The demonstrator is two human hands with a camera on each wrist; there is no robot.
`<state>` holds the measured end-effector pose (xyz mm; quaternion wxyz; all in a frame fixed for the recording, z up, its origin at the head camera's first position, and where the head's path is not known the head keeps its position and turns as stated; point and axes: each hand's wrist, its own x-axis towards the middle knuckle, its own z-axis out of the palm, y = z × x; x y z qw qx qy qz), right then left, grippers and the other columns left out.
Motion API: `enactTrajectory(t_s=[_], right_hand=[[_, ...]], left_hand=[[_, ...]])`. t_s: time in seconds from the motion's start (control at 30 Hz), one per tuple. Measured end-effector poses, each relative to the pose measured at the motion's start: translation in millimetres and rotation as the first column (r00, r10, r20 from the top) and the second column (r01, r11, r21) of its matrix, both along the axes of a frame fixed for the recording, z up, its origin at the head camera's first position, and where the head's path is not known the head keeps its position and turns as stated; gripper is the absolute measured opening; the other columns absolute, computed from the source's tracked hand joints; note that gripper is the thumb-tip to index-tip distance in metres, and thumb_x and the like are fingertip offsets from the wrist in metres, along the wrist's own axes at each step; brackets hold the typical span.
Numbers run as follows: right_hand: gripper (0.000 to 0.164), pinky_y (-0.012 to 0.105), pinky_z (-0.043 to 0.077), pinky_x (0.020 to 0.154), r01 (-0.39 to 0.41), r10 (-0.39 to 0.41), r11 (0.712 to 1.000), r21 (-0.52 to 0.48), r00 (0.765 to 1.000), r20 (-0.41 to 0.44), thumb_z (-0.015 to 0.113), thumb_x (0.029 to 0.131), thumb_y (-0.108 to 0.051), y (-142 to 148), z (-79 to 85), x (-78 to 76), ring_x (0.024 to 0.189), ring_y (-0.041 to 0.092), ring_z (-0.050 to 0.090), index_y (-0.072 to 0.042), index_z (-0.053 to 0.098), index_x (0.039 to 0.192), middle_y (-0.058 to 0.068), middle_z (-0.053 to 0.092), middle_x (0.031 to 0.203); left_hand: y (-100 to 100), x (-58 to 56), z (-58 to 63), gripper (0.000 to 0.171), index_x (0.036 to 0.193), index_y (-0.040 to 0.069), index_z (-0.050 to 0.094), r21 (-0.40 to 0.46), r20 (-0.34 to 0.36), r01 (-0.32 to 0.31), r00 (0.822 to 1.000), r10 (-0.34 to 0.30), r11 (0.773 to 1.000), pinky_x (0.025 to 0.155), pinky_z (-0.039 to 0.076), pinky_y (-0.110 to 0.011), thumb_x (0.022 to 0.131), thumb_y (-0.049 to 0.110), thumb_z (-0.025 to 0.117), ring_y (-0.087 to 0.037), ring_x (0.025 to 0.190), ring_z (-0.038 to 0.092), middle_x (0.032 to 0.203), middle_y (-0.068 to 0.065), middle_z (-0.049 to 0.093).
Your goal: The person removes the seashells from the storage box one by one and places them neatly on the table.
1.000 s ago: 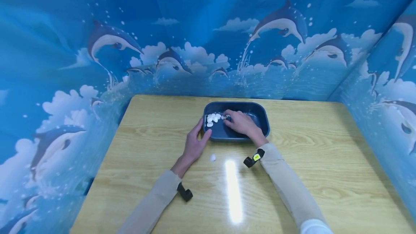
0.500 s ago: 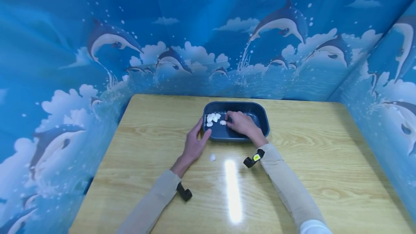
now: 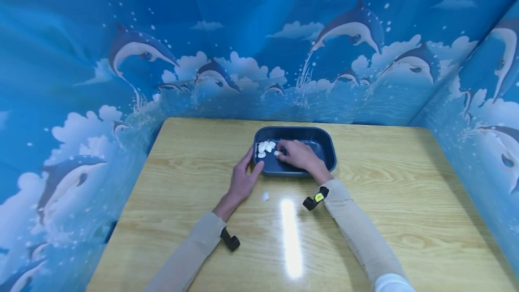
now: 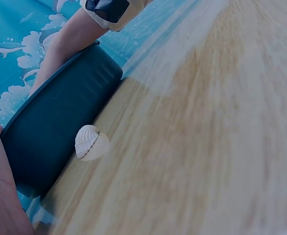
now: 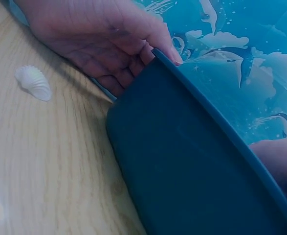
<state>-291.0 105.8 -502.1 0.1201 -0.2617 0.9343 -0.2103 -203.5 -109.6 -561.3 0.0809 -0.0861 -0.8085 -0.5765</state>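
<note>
From here I see my left hand (image 3: 242,181) gripping the near-left corner of the blue basin (image 3: 292,174), long axis left-right; white shells (image 3: 266,147) cluster at its left end. My right hand (image 3: 299,154) touches a lone shell (image 3: 277,152) inside, whether its fingers pinch I can't tell.

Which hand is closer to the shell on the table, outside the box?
The left hand. It's at the left end of the dark box, beside the shell. The right hand is farther, inside the box.
</note>
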Motion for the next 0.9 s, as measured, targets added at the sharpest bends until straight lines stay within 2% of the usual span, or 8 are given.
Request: enactTrajectory(t_s=[0.17, 0.4, 0.57, 0.9], right_hand=[[0.028, 0.031, 0.043, 0.058, -0.029, 0.030, 0.999, -0.016, 0.999, 0.029, 0.070, 0.101, -0.020, 2.1, 2.8, 0.5, 0.066, 0.016, 0.053, -0.010, 0.069, 0.127, 0.000, 0.062, 0.081], [0.031, 0.030, 0.043, 0.056, -0.023, 0.023, 1.000, 0.012, 0.999, 0.038, 0.069, 0.102, -0.025, 5.4, 6.0, 2.0, 0.066, 0.016, 0.054, -0.007, 0.067, 0.128, 0.001, 0.062, 0.078], [0.029, 0.030, 0.042, 0.056, -0.026, 0.026, 1.000, -0.005, 0.997, 0.069, 0.068, 0.102, -0.018, 7.8, 6.9, 1.7, 0.067, 0.017, 0.053, -0.009, 0.067, 0.130, 0.002, 0.061, 0.079], [0.027, 0.029, 0.043, 0.054, -0.027, 0.027, 1.000, 0.004, 0.998, 0.063, 0.070, 0.101, -0.022, 10.7, 4.9, 0.4, 0.065, 0.016, 0.055, -0.008, 0.068, 0.124, 0.001, 0.061, 0.076]], left_hand=[[0.3, 0.4, 0.4, 0.064, 0.163, 0.010, 0.033, 0.003, 0.002, 0.007, 1.000, -0.007, 1.000, 0.128, 0.027, -0.040, 0.107, 0.026, 0.061, -0.019, 0.155, 0.032, 0.168, -0.010, 0.034], [0.3, -0.3, 0.1, 0.065, 0.163, 0.010, 0.033, 0.000, -0.009, 0.010, 1.000, -0.010, 1.000, 0.128, 0.027, -0.040, 0.107, 0.027, 0.061, -0.020, 0.155, 0.032, 0.168, -0.013, 0.034], [0.4, -0.9, -0.4, 0.065, 0.162, 0.010, 0.034, 0.004, -0.004, 0.009, 1.000, -0.009, 1.000, 0.128, 0.028, -0.038, 0.106, 0.026, 0.062, -0.018, 0.155, 0.032, 0.168, -0.013, 0.035], [1.0, -0.3, 1.2, 0.066, 0.162, 0.009, 0.034, 0.012, -0.015, -0.002, 1.000, 0.002, 1.000, 0.127, 0.028, -0.042, 0.105, 0.026, 0.063, -0.023, 0.154, 0.034, 0.167, -0.014, 0.036]])
